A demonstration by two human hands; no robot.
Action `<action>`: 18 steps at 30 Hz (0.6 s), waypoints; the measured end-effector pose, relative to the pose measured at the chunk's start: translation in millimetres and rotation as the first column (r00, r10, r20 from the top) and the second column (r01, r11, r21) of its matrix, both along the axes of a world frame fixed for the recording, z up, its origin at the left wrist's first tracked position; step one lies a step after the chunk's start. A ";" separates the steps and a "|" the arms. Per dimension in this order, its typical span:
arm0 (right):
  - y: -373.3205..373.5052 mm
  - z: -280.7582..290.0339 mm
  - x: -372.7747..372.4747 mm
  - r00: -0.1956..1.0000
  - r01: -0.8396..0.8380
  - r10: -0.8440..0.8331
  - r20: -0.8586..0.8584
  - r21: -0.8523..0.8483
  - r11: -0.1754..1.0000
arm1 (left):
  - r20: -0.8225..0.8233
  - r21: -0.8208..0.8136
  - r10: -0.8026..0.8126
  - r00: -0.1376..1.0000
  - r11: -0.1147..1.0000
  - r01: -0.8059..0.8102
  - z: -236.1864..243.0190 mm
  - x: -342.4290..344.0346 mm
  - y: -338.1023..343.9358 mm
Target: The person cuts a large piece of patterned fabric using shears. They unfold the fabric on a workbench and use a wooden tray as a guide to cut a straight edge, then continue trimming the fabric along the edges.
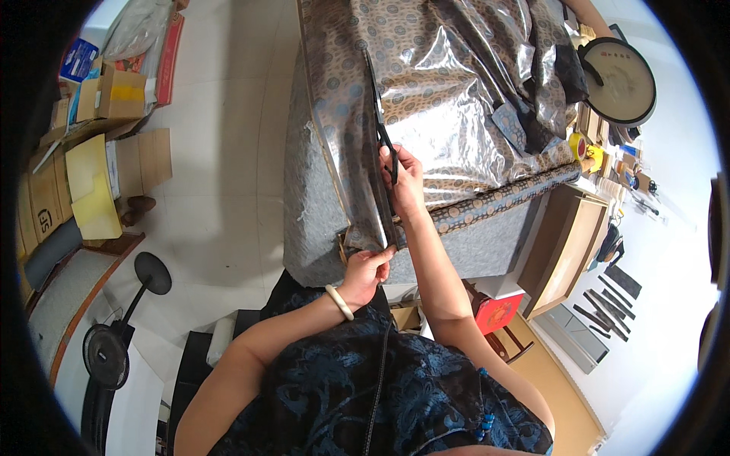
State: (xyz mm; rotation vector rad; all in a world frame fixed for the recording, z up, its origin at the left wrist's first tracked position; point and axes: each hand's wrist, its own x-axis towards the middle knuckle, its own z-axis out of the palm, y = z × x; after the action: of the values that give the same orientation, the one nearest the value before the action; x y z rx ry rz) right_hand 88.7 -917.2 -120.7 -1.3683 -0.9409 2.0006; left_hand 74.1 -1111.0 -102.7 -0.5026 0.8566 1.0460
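Observation:
My right hand (404,182) grips the handles of black scissors (382,131). Their long blades point away from me, along a slit in glossy brown fabric (456,83) patterned with blue-grey round motifs. My left hand (366,272), a pale bangle on its wrist, pinches the near edge of the narrow fabric strip (334,129) left of the slit. A roll of the same patterned fabric (502,196) lies across the near part of the table, just right of my right forearm. Under everything is a grey felt cover (475,254) on the table.
Cardboard boxes (141,163) line the far left. A black stand with round discs (106,356) is at lower left. Yellow tape (578,144) lies by the roll's far end. A black-rimmed disc (620,82) stands at right. Another person's arm (589,15) reaches in at top right. A red stool (498,311) is below.

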 end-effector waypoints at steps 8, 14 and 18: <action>2.3 2.5 -7.6 0.997 0.018 -0.020 0.069 0.033 0.999 | 0.042 -0.015 -0.034 0.999 0.999 0.035 -4.8 -2.6 -1.5; 7.3 1.2 -11.6 0.998 -0.002 -0.001 0.062 0.035 0.999 | 0.034 -0.032 -0.071 0.997 0.997 0.072 -1.4 -8.2 0.8; 12.8 2.6 -17.2 0.997 -0.004 0.001 0.078 0.036 0.999 | 0.039 -0.040 -0.078 0.996 0.996 0.079 0.0 -9.4 0.1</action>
State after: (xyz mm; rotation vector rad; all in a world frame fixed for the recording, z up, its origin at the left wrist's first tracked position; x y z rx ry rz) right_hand 71.5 -904.4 -118.1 -1.4351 -1.0095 1.9346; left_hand 64.7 -1110.9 -102.7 -0.5183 0.8597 0.9454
